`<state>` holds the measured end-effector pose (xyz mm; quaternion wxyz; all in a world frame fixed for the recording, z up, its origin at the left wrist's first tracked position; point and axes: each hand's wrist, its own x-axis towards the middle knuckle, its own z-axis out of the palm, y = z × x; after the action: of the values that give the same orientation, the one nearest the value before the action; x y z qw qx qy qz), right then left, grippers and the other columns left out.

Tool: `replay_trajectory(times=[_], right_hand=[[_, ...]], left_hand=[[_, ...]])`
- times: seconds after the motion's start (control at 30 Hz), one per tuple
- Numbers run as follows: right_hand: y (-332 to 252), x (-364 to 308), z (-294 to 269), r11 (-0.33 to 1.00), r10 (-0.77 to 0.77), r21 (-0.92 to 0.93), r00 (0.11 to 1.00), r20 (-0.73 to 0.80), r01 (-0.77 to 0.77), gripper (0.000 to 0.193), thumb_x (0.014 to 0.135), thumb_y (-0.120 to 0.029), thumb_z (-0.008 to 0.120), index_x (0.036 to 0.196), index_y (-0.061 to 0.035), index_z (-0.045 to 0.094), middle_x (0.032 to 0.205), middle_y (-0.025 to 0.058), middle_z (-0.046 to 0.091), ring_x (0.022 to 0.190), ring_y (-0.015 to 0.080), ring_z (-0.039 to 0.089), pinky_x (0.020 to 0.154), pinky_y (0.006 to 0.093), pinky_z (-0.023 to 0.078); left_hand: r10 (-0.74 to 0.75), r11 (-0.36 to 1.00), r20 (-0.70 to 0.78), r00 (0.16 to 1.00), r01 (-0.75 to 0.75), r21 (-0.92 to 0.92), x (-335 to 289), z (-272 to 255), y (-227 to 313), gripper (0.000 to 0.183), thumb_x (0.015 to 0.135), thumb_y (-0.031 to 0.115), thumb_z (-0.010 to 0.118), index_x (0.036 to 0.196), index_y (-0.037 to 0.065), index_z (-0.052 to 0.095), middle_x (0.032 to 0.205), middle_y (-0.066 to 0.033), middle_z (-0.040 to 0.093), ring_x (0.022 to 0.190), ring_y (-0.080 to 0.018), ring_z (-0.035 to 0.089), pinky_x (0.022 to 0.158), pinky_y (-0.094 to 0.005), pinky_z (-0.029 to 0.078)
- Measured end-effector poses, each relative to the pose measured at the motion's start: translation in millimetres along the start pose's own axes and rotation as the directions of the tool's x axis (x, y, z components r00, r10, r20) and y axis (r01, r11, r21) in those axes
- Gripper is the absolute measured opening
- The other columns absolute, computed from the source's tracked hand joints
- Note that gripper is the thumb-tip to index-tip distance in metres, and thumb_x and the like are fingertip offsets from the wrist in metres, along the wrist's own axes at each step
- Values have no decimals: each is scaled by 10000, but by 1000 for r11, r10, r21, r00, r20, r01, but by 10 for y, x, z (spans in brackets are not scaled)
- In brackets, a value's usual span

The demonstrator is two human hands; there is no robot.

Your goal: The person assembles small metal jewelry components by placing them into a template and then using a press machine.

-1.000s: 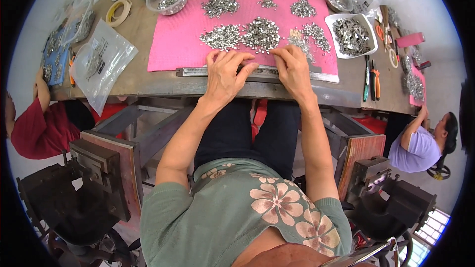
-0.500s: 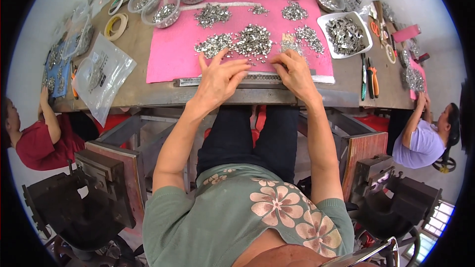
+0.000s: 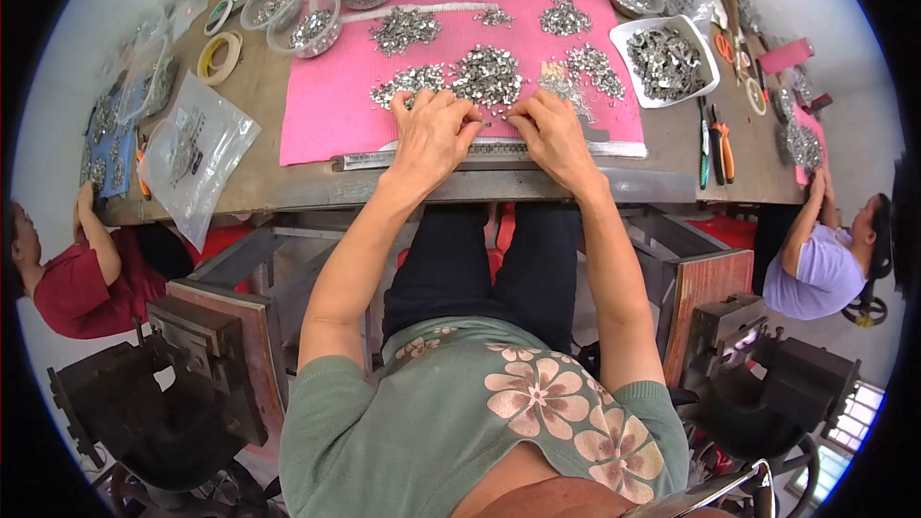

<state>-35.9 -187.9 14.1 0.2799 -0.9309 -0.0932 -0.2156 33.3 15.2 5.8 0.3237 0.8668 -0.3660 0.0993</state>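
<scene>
My left hand [image 3: 431,139] is bent over the pink mat [image 3: 326,120], its fingers curled and its thumb drawn in toward the fingertips. Opposite it, my right hand [image 3: 554,142] has thumb and fingers pinched together. Whatever either hand holds is too small to make out. Just beyond the fingertips lies a heap of small shiny metal pieces [image 3: 486,75]. Another heap of metal pieces [image 3: 408,84] touches the left fingers' far side. A long toothed metal strip [image 3: 484,150] runs along the mat's near edge, beneath both hands. Flat metal pieces [image 3: 564,86] lie beyond my right hand.
A white square tray [image 3: 712,86] of metal pieces stands at right, with orange-handled pliers [image 3: 726,161] nearer. Clear tubs [image 3: 305,43] line the back. A plastic bag [image 3: 219,158] and tape roll [image 3: 206,65] lie left. People work on both sides.
The fingers of my left hand have curled in from a spread pose, and the hand has shifted slightly right. My right hand has moved a little left, bringing the fingertips closer together.
</scene>
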Motion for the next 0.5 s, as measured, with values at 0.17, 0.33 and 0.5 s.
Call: replay_trajectory(times=[0.17, 0.33, 0.5], right_hand=[[-119, -161, -89, 997, 8, 74, 1000, 30, -11, 26, 917, -54, 656, 937, -38, 665, 884, 91, 599, 844, 289, 589, 794, 387, 407], [-120, -235, -56, 1000, -26, 17, 1000, 13, 26, 48, 914, -48, 636, 956, -23, 636, 910, 106, 587, 896, 292, 580, 821, 398, 411], [-12, -215, 24, 994, -17, -111, 998, -55, 10, 49, 917, -25, 625, 963, -28, 640, 898, 109, 594, 859, 305, 586, 803, 404, 412]], left_hand=[[55, 997, -50, 997, -52, 58, -8, 34, -38, 109, 856, 216, 770, 890, 117, 738, 830, -6, 637, 868, -206, 583, 999, -499, 308], [66, 997, -41, 997, -65, 39, 4, 25, -74, 93, 863, 202, 764, 900, 122, 733, 842, 2, 639, 872, -203, 584, 1016, -519, 307], [131, 989, -20, 991, -130, 67, 74, 12, -139, 78, 867, 196, 758, 927, 149, 741, 850, 16, 642, 892, -195, 583, 1045, -533, 291]])
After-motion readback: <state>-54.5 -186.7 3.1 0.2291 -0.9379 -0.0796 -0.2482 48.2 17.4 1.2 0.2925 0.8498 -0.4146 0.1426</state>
